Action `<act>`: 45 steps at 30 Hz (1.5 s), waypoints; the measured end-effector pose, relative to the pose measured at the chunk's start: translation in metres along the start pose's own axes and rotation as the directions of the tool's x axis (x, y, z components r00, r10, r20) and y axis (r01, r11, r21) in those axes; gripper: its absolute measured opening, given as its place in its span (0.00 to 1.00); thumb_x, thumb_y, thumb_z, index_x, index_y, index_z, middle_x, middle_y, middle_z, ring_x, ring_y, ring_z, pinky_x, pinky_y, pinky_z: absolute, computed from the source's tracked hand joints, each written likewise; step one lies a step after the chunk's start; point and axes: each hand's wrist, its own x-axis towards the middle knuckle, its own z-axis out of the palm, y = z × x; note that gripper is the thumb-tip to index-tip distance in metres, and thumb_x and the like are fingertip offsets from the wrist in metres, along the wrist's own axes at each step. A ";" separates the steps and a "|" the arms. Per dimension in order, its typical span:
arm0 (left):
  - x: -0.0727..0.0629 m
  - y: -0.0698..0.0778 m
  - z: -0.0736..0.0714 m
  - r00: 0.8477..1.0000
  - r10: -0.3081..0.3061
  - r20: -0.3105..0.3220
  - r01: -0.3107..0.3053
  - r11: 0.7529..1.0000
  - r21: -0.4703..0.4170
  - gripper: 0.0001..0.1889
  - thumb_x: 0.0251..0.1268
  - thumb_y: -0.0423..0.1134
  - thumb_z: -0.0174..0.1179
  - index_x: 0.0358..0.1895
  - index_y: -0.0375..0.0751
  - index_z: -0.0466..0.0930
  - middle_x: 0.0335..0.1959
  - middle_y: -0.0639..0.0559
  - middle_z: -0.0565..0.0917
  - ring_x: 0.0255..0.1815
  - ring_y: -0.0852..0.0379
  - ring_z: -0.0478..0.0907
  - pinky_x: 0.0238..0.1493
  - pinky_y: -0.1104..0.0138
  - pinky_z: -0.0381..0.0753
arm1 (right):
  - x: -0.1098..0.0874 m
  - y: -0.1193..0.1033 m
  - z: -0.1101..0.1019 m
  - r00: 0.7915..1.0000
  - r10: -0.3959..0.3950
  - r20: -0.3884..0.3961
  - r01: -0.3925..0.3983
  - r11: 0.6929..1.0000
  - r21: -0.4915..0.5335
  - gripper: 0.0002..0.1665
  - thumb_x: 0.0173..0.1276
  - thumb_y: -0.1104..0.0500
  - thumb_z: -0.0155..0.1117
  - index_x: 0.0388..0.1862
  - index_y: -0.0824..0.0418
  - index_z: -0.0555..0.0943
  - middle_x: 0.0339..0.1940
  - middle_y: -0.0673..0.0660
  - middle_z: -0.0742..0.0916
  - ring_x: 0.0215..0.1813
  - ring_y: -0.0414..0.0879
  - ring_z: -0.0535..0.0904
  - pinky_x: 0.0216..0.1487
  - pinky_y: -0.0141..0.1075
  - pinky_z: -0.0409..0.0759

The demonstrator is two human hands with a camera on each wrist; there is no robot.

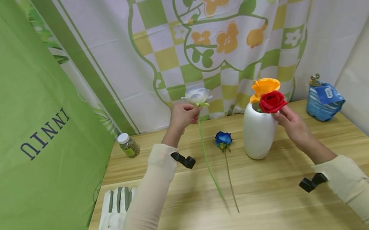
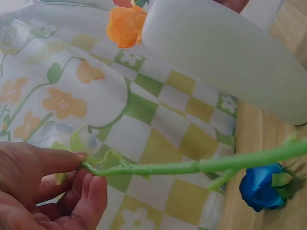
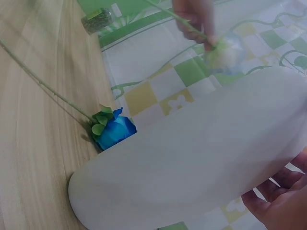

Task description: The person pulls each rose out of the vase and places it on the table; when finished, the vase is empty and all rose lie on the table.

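Observation:
My left hand [image 1: 184, 115] pinches the green stem [image 2: 192, 166] of a white artificial rose [image 1: 198, 96] just beneath its bloom. The stem hangs down over the table. At the right, my right hand [image 1: 293, 127] holds the upper side of a white vase [image 1: 259, 131], its thumb and fingers against the wall near the rim; some fingers are hidden. A red rose [image 1: 272, 102] and an orange rose [image 1: 267, 85] stand in the vase, their stems hidden inside. Between the left hand's rose and the vase, a blue rose [image 1: 223, 138] lies on the table.
The wooden table [image 1: 264, 196] meets a patterned curtain [image 1: 171, 56] at the back. A lidded jar [image 1: 129, 145] stands at the back left. Behind my left forearm lies a white and grey-green striped item [image 1: 109, 224]. A blue bag [image 1: 324, 102] stands at the back right.

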 end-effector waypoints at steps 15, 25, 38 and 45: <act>-0.001 -0.052 0.016 0.987 -0.139 0.084 0.121 0.974 0.190 0.17 0.66 0.33 0.65 0.18 0.37 0.75 0.13 0.52 0.76 0.14 0.62 0.76 0.34 0.55 0.91 | 0.000 0.000 -0.001 1.000 0.020 0.001 -0.020 0.999 -0.029 0.33 0.82 0.53 0.47 0.81 0.56 0.56 0.82 0.64 0.60 0.68 0.27 0.65 0.55 0.12 0.72; 0.008 -0.076 0.030 0.977 -0.211 0.028 0.199 0.951 0.237 0.26 0.63 0.29 0.66 0.11 0.45 0.62 0.14 0.48 0.77 0.15 0.57 0.77 0.41 0.46 0.89 | -0.001 -0.001 -0.002 0.999 0.032 -0.010 -0.032 0.999 -0.043 0.33 0.82 0.52 0.47 0.81 0.56 0.55 0.82 0.65 0.59 0.69 0.29 0.65 0.55 0.12 0.72; 0.017 -0.105 0.041 0.950 -0.313 0.006 0.290 0.887 0.360 0.20 0.61 0.29 0.67 0.14 0.40 0.70 0.12 0.47 0.77 0.18 0.46 0.84 0.41 0.48 0.90 | -0.003 0.000 -0.001 0.999 0.033 -0.008 -0.033 0.999 -0.034 0.33 0.82 0.52 0.47 0.81 0.56 0.56 0.82 0.63 0.61 0.65 0.25 0.66 0.54 0.12 0.72; 0.017 -0.113 0.039 0.945 -0.325 -0.015 0.310 0.883 0.352 0.16 0.59 0.27 0.67 0.17 0.37 0.73 0.08 0.49 0.75 0.10 0.55 0.78 0.39 0.47 0.90 | 0.000 -0.001 -0.002 0.999 0.045 -0.003 -0.045 0.996 -0.080 0.34 0.82 0.50 0.46 0.82 0.55 0.54 0.82 0.64 0.60 0.69 0.29 0.65 0.55 0.12 0.72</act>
